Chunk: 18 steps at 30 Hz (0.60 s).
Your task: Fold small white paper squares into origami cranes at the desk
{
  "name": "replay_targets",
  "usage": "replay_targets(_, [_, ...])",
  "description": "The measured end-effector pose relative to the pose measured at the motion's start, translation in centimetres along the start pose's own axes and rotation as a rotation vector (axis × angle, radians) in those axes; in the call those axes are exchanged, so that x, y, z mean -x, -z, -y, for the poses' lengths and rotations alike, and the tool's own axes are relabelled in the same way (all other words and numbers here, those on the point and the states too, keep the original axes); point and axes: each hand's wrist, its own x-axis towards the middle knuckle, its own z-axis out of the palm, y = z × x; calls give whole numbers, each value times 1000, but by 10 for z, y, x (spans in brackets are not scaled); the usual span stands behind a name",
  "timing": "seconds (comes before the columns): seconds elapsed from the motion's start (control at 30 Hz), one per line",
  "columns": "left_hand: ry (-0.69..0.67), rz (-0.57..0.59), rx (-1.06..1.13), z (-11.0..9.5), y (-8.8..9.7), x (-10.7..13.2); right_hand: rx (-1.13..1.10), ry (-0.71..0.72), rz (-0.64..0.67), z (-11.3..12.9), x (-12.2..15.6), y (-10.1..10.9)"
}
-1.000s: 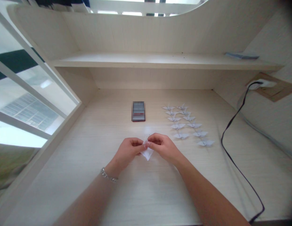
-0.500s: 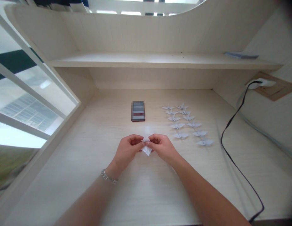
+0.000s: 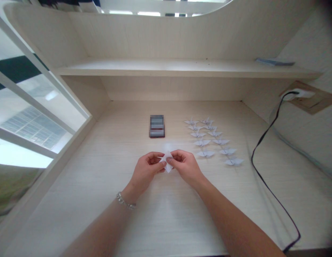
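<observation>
A small piece of folded white paper (image 3: 168,167) is pinched between both hands over the middle of the desk. My left hand (image 3: 147,167) grips its left side, thumb on the near face and fingers behind. On the right side, my right hand (image 3: 185,165) holds it the same way, its thumb close to the paper's middle. The fingertips behind the paper are partly hidden. Beyond my right hand stand several white paper cranes (image 3: 205,154) in two slanting columns.
A phone (image 3: 156,126) with a blurred screen lies beyond my hands. From a wall socket (image 3: 310,96) a black cable (image 3: 252,157) runs down the desk's right side. A shelf (image 3: 166,73) crosses the back, with a flat bluish item (image 3: 274,62) on it. White bars (image 3: 34,96) flank the left.
The folded paper has shifted slightly up and now shows a wider, diamond-like face. My right thumb and fingers have moved a little on it; the cranes and phone stay put.
</observation>
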Motion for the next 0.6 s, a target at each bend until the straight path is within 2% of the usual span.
replay_targets(0.6, [-56,-43,-62,2,-6,2,22,57,-83,-1,1,-3])
